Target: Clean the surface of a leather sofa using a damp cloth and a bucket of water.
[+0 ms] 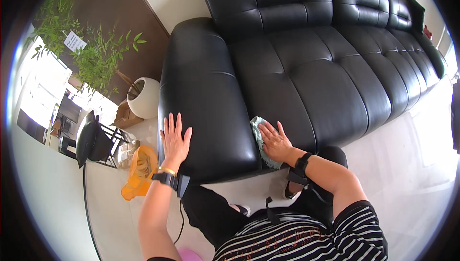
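Note:
A long black leather sofa with stitched seams fills the upper middle and right of the head view. My left hand rests flat on its wide padded armrest, near the outer side, fingers spread and holding nothing. My right hand presses a pale green cloth onto the front of the seat, where the seat meets the armrest. The cloth lies under my fingers and palm, partly hidden, with its frayed lower end at the sofa's front edge. Both wrists wear black straps.
Left of the sofa stand a white round planter with a leafy plant, a cardboard box and an orange plastic bag. Black cushions lie on a dark-framed rack. A pink round object is on the floor near my left arm.

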A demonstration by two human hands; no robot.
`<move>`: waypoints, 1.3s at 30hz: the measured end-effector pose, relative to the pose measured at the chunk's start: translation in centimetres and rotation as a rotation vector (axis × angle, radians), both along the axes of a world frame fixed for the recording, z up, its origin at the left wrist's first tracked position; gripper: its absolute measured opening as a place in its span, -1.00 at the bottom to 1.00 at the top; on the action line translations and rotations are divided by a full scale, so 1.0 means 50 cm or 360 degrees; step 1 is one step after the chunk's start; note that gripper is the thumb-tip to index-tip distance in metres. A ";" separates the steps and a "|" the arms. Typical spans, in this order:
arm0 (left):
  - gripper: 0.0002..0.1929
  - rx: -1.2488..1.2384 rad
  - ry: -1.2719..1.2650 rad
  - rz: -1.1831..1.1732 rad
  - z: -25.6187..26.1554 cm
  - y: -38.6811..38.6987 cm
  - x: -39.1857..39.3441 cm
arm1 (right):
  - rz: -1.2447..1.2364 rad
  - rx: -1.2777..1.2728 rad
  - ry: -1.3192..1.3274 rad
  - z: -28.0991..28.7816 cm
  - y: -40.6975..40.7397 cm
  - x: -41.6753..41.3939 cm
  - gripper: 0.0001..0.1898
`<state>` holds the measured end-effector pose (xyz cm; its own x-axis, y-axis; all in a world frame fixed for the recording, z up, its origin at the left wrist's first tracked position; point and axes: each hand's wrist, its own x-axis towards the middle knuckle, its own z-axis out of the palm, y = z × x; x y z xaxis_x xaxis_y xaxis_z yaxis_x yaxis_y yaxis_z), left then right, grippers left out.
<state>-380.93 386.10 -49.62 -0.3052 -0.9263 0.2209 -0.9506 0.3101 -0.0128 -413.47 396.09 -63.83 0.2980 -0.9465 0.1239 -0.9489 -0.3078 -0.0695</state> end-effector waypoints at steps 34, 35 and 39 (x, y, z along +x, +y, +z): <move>-0.30 -0.0008 0.0048 0.0039 0.016 -0.005 -0.041 | -0.1308 -0.0205 -0.0119 0.000 -0.376 -0.500 -0.40; -0.30 -0.0014 0.0036 0.0059 0.015 -0.002 -0.032 | -0.1155 -0.0235 -0.0146 -0.012 -0.389 -0.451 -0.40; -0.30 0.0013 0.0012 0.0096 0.014 0.008 -0.017 | -0.0695 0.0174 -0.0166 0.031 -0.419 -0.296 -0.42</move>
<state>-381.77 386.51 -48.90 -0.2473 -0.9446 0.2156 -0.9676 0.2526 -0.0032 -428.27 375.13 -62.27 -0.1405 -0.9898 0.0244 -0.9743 0.1338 -0.1811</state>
